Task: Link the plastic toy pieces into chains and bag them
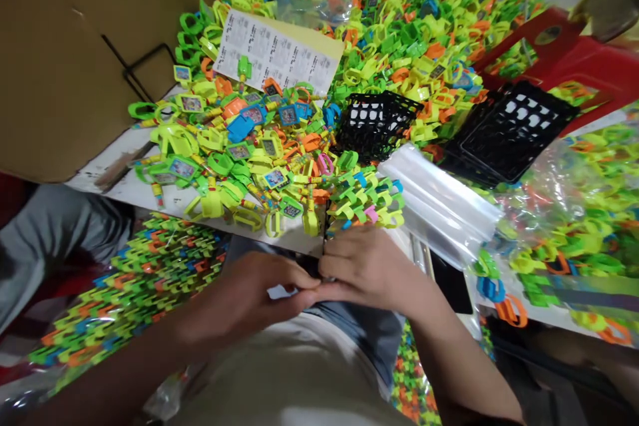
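My left hand (272,283) and my right hand (367,269) meet at the table's front edge, above my lap. The fingers of both are closed and pressed together at the tips. Whatever they pinch is hidden between them. Just beyond my right hand stands a tight cluster of green, yellow and blue plastic pieces (369,200). Loose toy watches (239,150) with small square picture faces lie in a heap beyond my left hand. Clear plastic bags (442,203) are stacked flat to the right of the cluster.
Black mesh baskets (519,133) sit right of centre near a red plastic frame (554,46). A printed label sheet (279,53) rests on the heap. A cardboard box (90,66) stands left; a dark-screened phone (449,283) lies right. A person's grey-clad leg (60,239) is at left.
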`<state>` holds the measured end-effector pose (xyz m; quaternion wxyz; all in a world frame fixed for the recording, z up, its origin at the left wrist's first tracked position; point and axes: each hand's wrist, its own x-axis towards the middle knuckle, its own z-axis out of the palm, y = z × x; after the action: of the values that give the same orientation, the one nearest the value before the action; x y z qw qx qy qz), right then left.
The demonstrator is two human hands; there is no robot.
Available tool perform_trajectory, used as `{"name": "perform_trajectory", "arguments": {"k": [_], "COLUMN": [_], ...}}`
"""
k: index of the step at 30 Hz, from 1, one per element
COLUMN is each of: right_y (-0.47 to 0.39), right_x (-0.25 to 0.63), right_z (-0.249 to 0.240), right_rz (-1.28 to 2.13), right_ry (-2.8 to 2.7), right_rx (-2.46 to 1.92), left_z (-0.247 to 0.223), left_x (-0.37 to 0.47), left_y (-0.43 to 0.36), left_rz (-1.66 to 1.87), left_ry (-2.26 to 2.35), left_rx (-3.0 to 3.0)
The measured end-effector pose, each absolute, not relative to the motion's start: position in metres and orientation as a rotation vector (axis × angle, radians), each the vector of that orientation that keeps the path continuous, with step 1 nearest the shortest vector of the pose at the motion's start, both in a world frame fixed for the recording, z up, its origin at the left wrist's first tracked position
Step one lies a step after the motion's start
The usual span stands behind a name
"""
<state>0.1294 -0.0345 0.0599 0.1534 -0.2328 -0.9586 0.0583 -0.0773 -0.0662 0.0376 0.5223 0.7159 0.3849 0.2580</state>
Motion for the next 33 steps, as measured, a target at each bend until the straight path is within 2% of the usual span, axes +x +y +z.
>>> {"name": "perform_trajectory", "arguments": {"k": [4,8,15,22,33], "right_y": [-0.056,-0.065,-0.052,-0.034,-0.045], "right_x": [0.124,0.119,0.098,0.045,-0.050], "right_z": [0.033,0.012,0.000,-0.005,-0.064], "right_rz": [0.567,0.775,0.899,0.949,1.192], "right_ry": [-2.784,-2.762,-2.764,-2.841,-2.930], "right_rx": [-0.770,-0.784,-0.759,-0.697,-0.555], "left_z": [0.013,-0.008,-0.017,-0.031,-0.058], "left_x": [-0.079,-0.082,-0.094,-0.142,-0.208], "left_y": [-0.080,-0.093,-0.107,-0.116,-0.163], "left_rz": [0.420,0.374,0.454,0.477,0.622], "left_ry": [0.782,0.807,1.109,1.208,1.383], "left_rx": [1.634,1.494,1.364,1.069,1.009]}}
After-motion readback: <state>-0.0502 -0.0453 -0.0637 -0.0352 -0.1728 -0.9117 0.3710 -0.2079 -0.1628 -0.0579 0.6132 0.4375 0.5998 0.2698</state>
